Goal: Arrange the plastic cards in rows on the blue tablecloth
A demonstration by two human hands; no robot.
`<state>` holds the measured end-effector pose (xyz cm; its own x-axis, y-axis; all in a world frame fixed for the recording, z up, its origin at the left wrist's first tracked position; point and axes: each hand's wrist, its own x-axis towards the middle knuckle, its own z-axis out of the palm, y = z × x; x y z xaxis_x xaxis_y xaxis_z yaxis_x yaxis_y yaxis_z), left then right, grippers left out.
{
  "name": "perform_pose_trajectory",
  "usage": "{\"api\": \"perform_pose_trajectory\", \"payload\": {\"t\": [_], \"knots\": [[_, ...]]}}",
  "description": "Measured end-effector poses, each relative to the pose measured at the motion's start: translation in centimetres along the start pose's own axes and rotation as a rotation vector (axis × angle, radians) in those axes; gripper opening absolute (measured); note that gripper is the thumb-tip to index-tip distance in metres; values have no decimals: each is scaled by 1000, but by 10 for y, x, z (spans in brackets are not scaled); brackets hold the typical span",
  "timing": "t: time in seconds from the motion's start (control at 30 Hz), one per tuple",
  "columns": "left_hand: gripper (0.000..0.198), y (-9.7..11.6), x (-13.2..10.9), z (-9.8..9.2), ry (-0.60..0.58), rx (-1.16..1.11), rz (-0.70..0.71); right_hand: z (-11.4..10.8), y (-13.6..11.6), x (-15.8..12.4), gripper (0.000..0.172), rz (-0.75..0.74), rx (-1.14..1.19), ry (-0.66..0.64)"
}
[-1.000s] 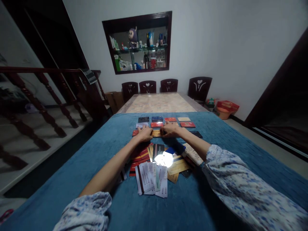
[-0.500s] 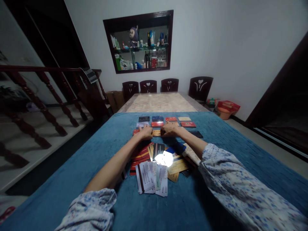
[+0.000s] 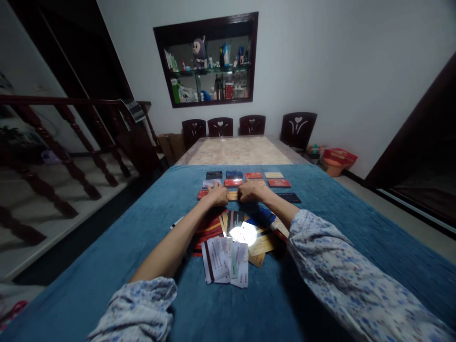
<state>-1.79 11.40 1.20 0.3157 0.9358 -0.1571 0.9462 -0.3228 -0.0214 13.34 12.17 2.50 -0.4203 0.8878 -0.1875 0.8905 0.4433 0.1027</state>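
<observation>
In the head view, a gold card stack (image 3: 232,195) lies on the blue cloth between my two hands. My left hand (image 3: 217,194) is closed at its left edge, fingers bent. My right hand (image 3: 250,191) is closed at its right edge, with the fingertips partly hidden. Just beyond my hands sit a bright red card stack (image 3: 233,182) and a pale card stack (image 3: 211,183). A red card stack (image 3: 202,194) shows left of my left hand. Nearer to me, loose white cards (image 3: 217,261), red cards (image 3: 210,228) and gold cards (image 3: 262,244) overlap in a spread.
More stacks stand in rows: black cards (image 3: 214,175), blue cards (image 3: 234,174), another red stack (image 3: 279,183) and dark cards (image 3: 289,197). The blue cloth (image 3: 142,228) covers the table's near part. Chairs (image 3: 298,130) stand around the far end. Glare whitens part of the spread.
My hands stay at the gold stack with only slight shifts. My right forearm has moved a little to the left, and the camera view has shifted slightly.
</observation>
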Motion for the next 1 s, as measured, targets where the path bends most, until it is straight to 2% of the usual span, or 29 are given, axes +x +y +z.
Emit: {"api": "perform_pose_trajectory", "payload": {"t": [0.23,0.57,0.77,1.0], "knots": [[31,-5,-4,10,144,49,30,1,1,-5,34,-2,-9,40],[27,-8,-14,16,243,26,88,2,3,-15,34,-27,-36,113],[29,-10,-23,17,316,2,128,-2,10,-26,42,-51,-58,222],[33,-8,-42,17,381,-13,151,3,8,-46,26,-153,19,363]]}}
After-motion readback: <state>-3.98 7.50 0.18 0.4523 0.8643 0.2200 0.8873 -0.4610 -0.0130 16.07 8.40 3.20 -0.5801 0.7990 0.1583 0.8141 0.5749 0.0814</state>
